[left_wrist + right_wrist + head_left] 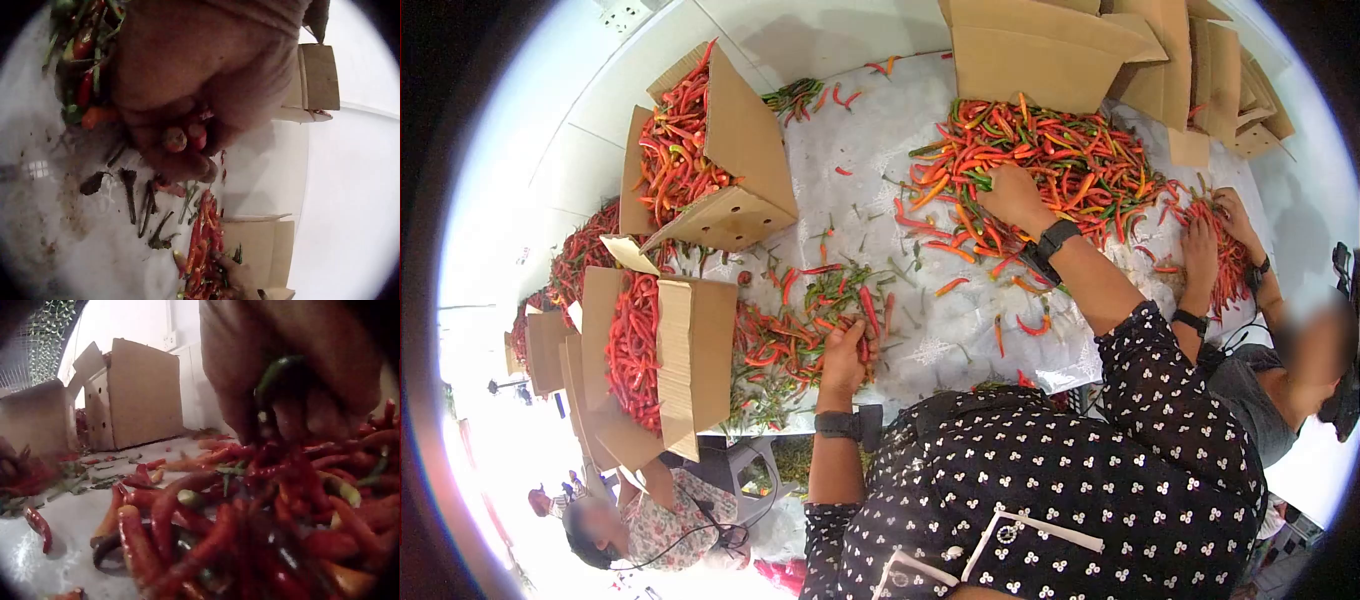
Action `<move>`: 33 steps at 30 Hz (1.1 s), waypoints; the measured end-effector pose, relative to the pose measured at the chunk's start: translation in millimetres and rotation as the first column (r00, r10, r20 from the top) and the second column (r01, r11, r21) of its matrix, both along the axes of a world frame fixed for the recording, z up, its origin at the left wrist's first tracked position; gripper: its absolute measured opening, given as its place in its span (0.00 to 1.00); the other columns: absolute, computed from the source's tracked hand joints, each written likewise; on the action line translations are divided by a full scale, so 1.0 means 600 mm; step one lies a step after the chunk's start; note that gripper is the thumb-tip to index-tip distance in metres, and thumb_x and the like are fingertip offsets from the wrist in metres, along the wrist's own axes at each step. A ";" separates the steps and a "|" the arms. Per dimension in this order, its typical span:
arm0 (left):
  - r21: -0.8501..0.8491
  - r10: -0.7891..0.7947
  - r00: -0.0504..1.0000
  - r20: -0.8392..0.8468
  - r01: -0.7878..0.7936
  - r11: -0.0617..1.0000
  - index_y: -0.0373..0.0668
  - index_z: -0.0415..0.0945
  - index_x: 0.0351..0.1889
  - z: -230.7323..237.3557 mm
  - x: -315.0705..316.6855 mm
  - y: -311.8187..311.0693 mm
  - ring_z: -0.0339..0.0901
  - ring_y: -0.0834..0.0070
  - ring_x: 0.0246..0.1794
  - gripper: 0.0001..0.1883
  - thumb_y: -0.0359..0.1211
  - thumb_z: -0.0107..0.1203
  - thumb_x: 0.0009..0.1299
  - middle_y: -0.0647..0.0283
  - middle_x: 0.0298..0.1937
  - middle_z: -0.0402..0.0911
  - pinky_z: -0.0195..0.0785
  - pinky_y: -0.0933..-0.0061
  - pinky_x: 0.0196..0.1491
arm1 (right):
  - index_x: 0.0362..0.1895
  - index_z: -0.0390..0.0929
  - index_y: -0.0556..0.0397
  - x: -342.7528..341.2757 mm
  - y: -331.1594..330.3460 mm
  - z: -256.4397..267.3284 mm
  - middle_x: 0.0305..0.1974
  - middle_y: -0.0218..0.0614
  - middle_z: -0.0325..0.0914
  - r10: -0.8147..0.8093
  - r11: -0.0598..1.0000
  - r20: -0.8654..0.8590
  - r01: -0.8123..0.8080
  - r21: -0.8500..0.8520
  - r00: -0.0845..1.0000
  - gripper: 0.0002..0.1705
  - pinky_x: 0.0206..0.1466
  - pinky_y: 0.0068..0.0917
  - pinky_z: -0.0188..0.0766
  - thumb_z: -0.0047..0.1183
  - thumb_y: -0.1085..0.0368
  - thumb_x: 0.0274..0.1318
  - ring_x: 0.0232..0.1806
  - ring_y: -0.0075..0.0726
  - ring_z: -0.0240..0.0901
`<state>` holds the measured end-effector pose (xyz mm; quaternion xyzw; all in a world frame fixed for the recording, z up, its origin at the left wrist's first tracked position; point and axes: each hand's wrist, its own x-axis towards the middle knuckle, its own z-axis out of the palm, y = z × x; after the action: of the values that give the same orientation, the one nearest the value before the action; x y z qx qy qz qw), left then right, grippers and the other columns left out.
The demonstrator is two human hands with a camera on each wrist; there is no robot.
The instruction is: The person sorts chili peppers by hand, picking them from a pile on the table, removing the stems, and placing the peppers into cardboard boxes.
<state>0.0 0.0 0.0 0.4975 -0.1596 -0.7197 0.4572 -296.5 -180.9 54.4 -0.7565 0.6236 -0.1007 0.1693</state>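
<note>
Across worktop, looks partway, with filled box at ten o'clock, loose heap at two; clasps peppers in left grip, green pepper in right grip.

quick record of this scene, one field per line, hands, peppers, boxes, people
left hand: left hand curled round red peppers
right hand: right hand holds green pepper at mixed pile
surface: pale tabletop, loose stems
boxes: cardboard, several; upper-left box holds mostly red peppers
others: person at right, person at lower left
</note>
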 end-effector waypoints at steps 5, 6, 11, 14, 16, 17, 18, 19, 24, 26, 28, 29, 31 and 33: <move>0.032 0.011 1.000 -0.014 -0.011 0.999 0.46 0.66 0.32 0.009 -0.012 0.004 0.65 0.78 0.19 0.02 0.32 0.44 0.66 0.69 0.23 0.68 0.57 0.78 0.20 | 0.23 0.75 0.61 0.016 0.010 -0.005 0.26 0.53 0.73 -0.015 1.000 -0.033 0.014 -0.017 0.999 0.13 0.35 0.42 0.68 0.51 0.62 0.37 0.31 0.53 0.72; 0.039 0.012 1.000 -0.008 -0.012 0.999 0.46 0.66 0.32 0.014 -0.010 0.006 0.65 0.78 0.19 0.02 0.32 0.44 0.66 0.69 0.23 0.68 0.57 0.78 0.20 | 0.23 0.75 0.61 0.022 0.010 -0.011 0.26 0.53 0.73 -0.013 1.000 -0.027 0.013 -0.011 1.000 0.13 0.35 0.42 0.68 0.51 0.62 0.37 0.31 0.53 0.72; 0.022 0.044 0.998 -0.044 -0.043 0.999 0.46 0.67 0.30 0.024 -0.011 0.003 0.66 0.78 0.17 0.02 0.31 0.46 0.65 0.68 0.23 0.70 0.59 0.78 0.18 | 0.21 0.76 0.59 0.041 -0.007 -0.030 0.26 0.51 0.74 -0.065 0.989 -0.115 0.049 -0.136 0.991 0.10 0.34 0.43 0.69 0.50 0.64 0.34 0.30 0.53 0.73; 0.010 0.040 0.999 -0.033 -0.040 0.999 0.46 0.67 0.30 0.014 -0.008 0.002 0.66 0.78 0.17 0.02 0.31 0.46 0.65 0.68 0.23 0.71 0.60 0.78 0.18 | 0.21 0.75 0.59 0.031 -0.007 -0.020 0.24 0.51 0.74 -0.004 0.988 -0.105 -0.012 -0.153 0.995 0.12 0.33 0.43 0.68 0.51 0.62 0.35 0.29 0.53 0.73; -0.003 0.039 0.998 -0.046 -0.039 0.999 0.46 0.67 0.31 0.015 -0.007 0.002 0.66 0.78 0.17 0.02 0.31 0.46 0.65 0.68 0.23 0.71 0.59 0.78 0.18 | 0.21 0.75 0.60 0.008 -0.014 -0.023 0.23 0.51 0.74 0.014 0.998 -0.008 -0.014 -0.060 1.000 0.14 0.32 0.43 0.68 0.53 0.59 0.35 0.28 0.52 0.73; -0.010 0.036 0.998 -0.059 -0.037 0.999 0.46 0.67 0.31 0.016 -0.006 0.003 0.66 0.78 0.17 0.02 0.31 0.46 0.65 0.68 0.23 0.71 0.59 0.78 0.18 | 0.21 0.76 0.60 -0.006 -0.019 -0.026 0.22 0.51 0.74 0.020 0.999 0.090 -0.024 0.040 0.996 0.16 0.31 0.43 0.67 0.54 0.57 0.35 0.27 0.51 0.73; -0.010 0.037 0.997 -0.060 -0.038 0.999 0.46 0.67 0.31 0.015 -0.005 0.003 0.66 0.78 0.17 0.02 0.31 0.46 0.65 0.68 0.23 0.71 0.59 0.78 0.18 | 0.21 0.75 0.62 -0.018 -0.021 -0.023 0.20 0.51 0.73 -0.063 0.992 0.178 0.042 0.120 0.982 0.21 0.30 0.41 0.66 0.56 0.53 0.34 0.24 0.50 0.72; -0.005 0.028 0.997 -0.067 -0.029 1.000 0.46 0.66 0.32 0.012 -0.004 0.003 0.66 0.78 0.18 0.02 0.32 0.45 0.66 0.68 0.23 0.70 0.58 0.79 0.18 | 0.21 0.75 0.62 -0.030 -0.021 -0.020 0.20 0.51 0.73 -0.064 0.992 0.175 0.043 0.121 0.982 0.21 0.30 0.41 0.66 0.56 0.53 0.34 0.24 0.50 0.72; 0.039 0.017 0.999 -0.028 -0.016 0.999 0.47 0.65 0.33 0.018 -0.002 -0.002 0.66 0.79 0.18 0.02 0.33 0.45 0.66 0.69 0.23 0.68 0.57 0.80 0.17 | 0.22 0.73 0.65 -0.078 -0.029 -0.018 0.18 0.39 0.71 -0.326 0.916 0.363 0.196 0.350 0.873 0.22 0.24 0.32 0.64 0.59 0.55 0.34 0.20 0.32 0.67; 0.038 0.010 0.999 -0.048 -0.008 0.999 0.47 0.65 0.33 0.018 -0.002 -0.003 0.65 0.79 0.18 0.02 0.33 0.45 0.66 0.69 0.23 0.69 0.58 0.79 0.17 | 0.24 0.73 0.65 -0.072 -0.032 -0.016 0.19 0.37 0.71 -0.284 0.938 0.351 0.183 0.293 0.892 0.22 0.23 0.31 0.63 0.59 0.55 0.34 0.20 0.31 0.66; 0.014 -0.002 0.999 -0.036 0.003 1.000 0.48 0.65 0.33 0.017 -0.002 -0.003 0.65 0.79 0.18 0.02 0.33 0.45 0.66 0.69 0.23 0.69 0.58 0.79 0.18 | 0.23 0.73 0.63 -0.056 -0.042 -0.026 0.19 0.36 0.71 -0.354 0.925 0.517 0.209 0.318 0.779 0.18 0.20 0.28 0.61 0.58 0.59 0.36 0.18 0.28 0.64; -0.009 -0.013 1.000 -0.025 0.013 1.000 0.48 0.65 0.33 0.016 -0.001 -0.003 0.65 0.79 0.17 0.02 0.33 0.45 0.66 0.69 0.23 0.69 0.59 0.79 0.18 | 0.23 0.73 0.63 -0.053 -0.045 -0.029 0.19 0.36 0.71 -0.354 0.925 0.520 0.208 0.319 0.778 0.18 0.20 0.28 0.61 0.58 0.59 0.36 0.18 0.28 0.64; -0.012 -0.011 1.000 -0.025 0.010 1.000 0.48 0.65 0.33 0.011 0.000 -0.001 0.65 0.79 0.17 0.02 0.33 0.45 0.66 0.69 0.23 0.69 0.59 0.79 0.18 | 0.22 0.72 0.59 -0.030 -0.040 -0.002 0.16 0.34 0.68 -0.476 0.852 0.716 0.065 0.519 0.511 0.12 0.15 0.25 0.55 0.56 0.63 0.38 0.15 0.24 0.61; -0.016 -0.006 1.000 -0.028 0.006 1.000 0.48 0.65 0.33 0.011 -0.002 0.001 0.65 0.79 0.17 0.02 0.33 0.45 0.66 0.69 0.23 0.69 0.59 0.80 0.18 | 0.21 0.71 0.57 -0.011 -0.039 0.005 0.15 0.32 0.67 -0.535 0.821 0.730 0.057 0.569 0.426 0.09 0.14 0.23 0.50 0.55 0.65 0.39 0.14 0.22 0.59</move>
<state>-1.0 0.7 6.7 0.4831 -0.1605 -0.7268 0.4612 -303.2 -204.5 57.3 -0.4080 0.5821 -0.3457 0.6125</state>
